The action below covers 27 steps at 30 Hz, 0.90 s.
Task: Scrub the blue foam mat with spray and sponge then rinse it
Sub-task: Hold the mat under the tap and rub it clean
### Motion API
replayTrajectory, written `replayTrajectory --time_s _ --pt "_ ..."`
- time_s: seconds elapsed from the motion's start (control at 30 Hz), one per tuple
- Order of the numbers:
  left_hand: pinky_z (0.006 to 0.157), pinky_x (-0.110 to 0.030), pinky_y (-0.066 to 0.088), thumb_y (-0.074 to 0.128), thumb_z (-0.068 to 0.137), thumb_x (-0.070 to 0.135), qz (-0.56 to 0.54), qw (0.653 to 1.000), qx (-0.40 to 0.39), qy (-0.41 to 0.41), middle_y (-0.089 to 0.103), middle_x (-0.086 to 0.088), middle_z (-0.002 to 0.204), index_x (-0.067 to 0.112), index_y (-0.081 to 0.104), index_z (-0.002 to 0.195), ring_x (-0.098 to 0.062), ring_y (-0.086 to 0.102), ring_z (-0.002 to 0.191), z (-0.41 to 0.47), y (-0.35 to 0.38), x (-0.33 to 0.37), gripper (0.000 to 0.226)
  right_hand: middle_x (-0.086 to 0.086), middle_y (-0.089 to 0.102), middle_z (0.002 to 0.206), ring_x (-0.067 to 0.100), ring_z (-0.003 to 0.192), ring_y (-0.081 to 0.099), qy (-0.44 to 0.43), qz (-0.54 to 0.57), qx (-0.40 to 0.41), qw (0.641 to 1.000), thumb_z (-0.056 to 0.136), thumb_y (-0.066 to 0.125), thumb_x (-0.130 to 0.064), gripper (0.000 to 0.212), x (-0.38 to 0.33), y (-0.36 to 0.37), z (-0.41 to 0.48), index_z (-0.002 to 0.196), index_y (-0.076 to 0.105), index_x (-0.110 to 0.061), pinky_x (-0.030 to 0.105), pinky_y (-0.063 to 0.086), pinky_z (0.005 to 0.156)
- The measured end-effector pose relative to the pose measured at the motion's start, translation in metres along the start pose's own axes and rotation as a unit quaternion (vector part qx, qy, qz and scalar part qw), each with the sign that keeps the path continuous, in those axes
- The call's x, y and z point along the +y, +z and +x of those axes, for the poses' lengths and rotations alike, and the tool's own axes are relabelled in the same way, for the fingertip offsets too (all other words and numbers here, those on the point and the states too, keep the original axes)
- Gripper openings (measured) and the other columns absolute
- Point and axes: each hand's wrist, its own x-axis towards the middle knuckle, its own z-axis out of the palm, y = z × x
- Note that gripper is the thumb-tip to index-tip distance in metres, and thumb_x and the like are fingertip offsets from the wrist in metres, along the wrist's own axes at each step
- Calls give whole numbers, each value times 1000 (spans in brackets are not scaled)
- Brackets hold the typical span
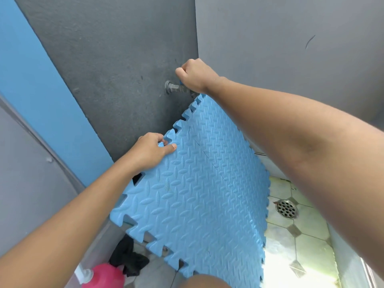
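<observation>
The blue foam mat (199,190), with jigsaw edges and a ribbed pattern, is held tilted under a wall tap (175,88). My left hand (152,151) pinches the mat's upper left edge, thumb on the patterned face. My right hand (194,74) is curled round the tap's handle above the mat's top corner. The handle itself is mostly hidden by my fingers; a bit of blue shows beneath them. No water is visible. No sponge is in view.
Grey walls meet in a corner behind the tap, with a blue strip at left. A tiled floor with a round metal drain (286,208) lies at lower right. A pink bottle (104,275) and a black cloth (128,260) sit at the bottom left.
</observation>
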Motion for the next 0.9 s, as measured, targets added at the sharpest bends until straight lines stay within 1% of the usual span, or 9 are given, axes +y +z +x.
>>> replayTrajectory --time_s 0.1,0.3,0.57,0.63,0.67,0.73,0.77,0.83,0.9 --pt "70 -33 42 62 97 52 1 1000 -3 1 73 -17 105 14 66 93 -22 55 75 1 0 -2 39 8 41 54 28 56 37 20 6 33 999 84 36 -35 40 0 5 -3 54 37 -10 30 33 52" --pt "61 -31 37 63 97 49 2 1000 -3 11 60 -7 78 12 67 92 -21 45 63 0 0 0 38 5 39 54 30 60 42 39 -40 99 994 92 36 -39 49 -3 8 -9 52 38 -11 31 33 60" --pt "67 -35 44 64 95 52 -2 1000 -7 18 75 -21 105 13 69 94 -22 56 70 6 1 -4 39 2 36 51 27 59 42 41 -85 152 984 94 37 -44 53 -6 9 -13 53 32 -11 34 36 60" --pt "69 -35 44 64 96 52 6 1000 -7 20 75 -19 105 13 69 95 -23 57 73 6 1 -6 39 4 42 53 28 60 45 46 -73 152 985 94 37 -46 54 -6 12 -14 54 38 -9 36 46 65" --pt "69 -34 44 63 96 52 10 1000 -6 21 75 -19 104 14 69 94 -23 57 72 7 1 -6 39 6 54 60 28 66 52 42 -51 151 986 94 36 -49 56 -5 14 -16 59 50 -8 37 51 73" --pt "65 -32 44 58 98 54 10 1000 -1 22 75 -15 92 13 67 91 -22 56 68 7 3 -5 43 4 71 116 22 108 62 27 66 166 984 98 38 -54 52 4 19 -24 98 74 -17 34 47 98" --pt "61 -30 41 52 101 56 4 1000 4 19 69 -10 76 11 63 88 -18 52 62 6 3 -3 48 0 56 145 18 131 51 26 144 183 972 101 41 -53 47 11 24 -33 123 69 -23 30 38 108" --pt "57 -30 36 35 104 62 -33 999 16 2 48 1 58 14 59 90 -15 41 54 4 4 0 55 -3 28 165 13 150 24 82 267 231 932 104 42 -48 51 27 46 -61 149 47 -25 27 20 119" --pt "64 -33 40 22 104 66 -85 996 19 -25 53 -3 76 13 68 95 -20 48 64 4 5 2 70 0 16 168 13 155 9 215 320 204 900 105 37 -49 60 43 87 -92 157 31 -20 34 9 125"
